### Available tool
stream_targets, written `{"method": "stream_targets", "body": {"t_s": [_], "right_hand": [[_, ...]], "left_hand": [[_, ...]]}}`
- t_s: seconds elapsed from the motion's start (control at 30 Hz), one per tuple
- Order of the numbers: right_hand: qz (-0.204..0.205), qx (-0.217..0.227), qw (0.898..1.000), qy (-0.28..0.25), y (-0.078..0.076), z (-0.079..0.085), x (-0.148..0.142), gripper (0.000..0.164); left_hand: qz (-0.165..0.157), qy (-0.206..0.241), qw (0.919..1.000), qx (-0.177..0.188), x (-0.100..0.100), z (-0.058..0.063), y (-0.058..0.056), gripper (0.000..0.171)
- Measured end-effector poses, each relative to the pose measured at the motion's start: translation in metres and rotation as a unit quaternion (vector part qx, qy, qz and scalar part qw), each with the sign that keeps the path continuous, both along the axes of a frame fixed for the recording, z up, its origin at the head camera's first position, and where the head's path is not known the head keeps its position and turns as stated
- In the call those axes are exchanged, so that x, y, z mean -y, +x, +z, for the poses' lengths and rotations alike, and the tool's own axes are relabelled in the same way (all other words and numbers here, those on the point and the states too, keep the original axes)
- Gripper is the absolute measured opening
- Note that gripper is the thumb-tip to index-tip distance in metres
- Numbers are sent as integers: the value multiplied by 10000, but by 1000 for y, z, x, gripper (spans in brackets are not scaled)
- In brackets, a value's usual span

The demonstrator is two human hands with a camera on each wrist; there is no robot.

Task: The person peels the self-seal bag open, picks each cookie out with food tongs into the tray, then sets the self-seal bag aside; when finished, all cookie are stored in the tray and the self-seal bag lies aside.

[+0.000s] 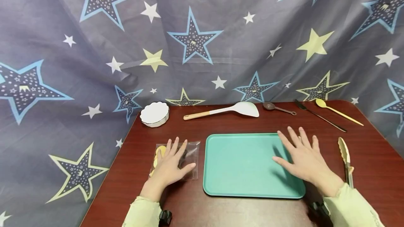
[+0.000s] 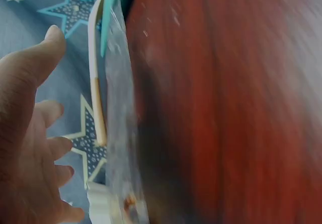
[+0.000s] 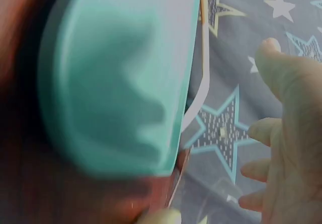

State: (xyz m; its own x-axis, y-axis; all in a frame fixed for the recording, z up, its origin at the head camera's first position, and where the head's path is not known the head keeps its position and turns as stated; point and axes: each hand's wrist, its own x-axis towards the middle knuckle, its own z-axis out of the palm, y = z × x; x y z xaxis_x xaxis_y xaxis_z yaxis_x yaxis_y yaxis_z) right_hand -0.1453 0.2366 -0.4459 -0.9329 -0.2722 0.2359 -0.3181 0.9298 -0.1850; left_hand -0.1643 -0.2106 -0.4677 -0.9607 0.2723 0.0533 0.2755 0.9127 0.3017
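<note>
Each grip spread wide, the left hand (image 1: 167, 168) is above and partly hides a clear bag (image 1: 192, 156), the right hand (image 1: 305, 159) above a teal tray (image 1: 240, 165); around the tray on the counter (image 1: 189, 207): bag 9 o'clock, white dish (image 1: 154, 114) 10, spatula (image 1: 245, 109) 12, tongs (image 1: 347, 161) 3

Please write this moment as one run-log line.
left hand: fingers spread, above bag | right hand: fingers spread, above tray | held: nothing | tongs: right of tray

L hand (image 1: 168, 169) hides pt of bag (image 1: 193, 150), R sleeve (image 1: 351, 208) end of tongs (image 1: 344, 151).
</note>
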Motion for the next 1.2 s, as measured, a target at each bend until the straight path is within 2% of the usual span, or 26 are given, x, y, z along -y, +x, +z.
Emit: {"method": "stream_targets", "body": {"t_s": [0.2,0.37,0.7,0.93,1.2], "right_hand": [[343,-105,9993,64,0,-3,23,85],[604,50,9981,132,3,-6,44,83],[1337,274,9906,81,3,-8,92,80],[1810,398,9827,2,0,-12,128,76],[2090,697,9754,60,-1,-10,169,74]], "left_hand": [[31,-360,9993,54,18,-7,5,90],[96,-495,9987,53,27,-12,10,89],[58,-374,9993,33,29,-17,12,88],[78,-184,9993,321,31,-23,12,92],[88,-285,9980,551,30,-19,13,95]]}}
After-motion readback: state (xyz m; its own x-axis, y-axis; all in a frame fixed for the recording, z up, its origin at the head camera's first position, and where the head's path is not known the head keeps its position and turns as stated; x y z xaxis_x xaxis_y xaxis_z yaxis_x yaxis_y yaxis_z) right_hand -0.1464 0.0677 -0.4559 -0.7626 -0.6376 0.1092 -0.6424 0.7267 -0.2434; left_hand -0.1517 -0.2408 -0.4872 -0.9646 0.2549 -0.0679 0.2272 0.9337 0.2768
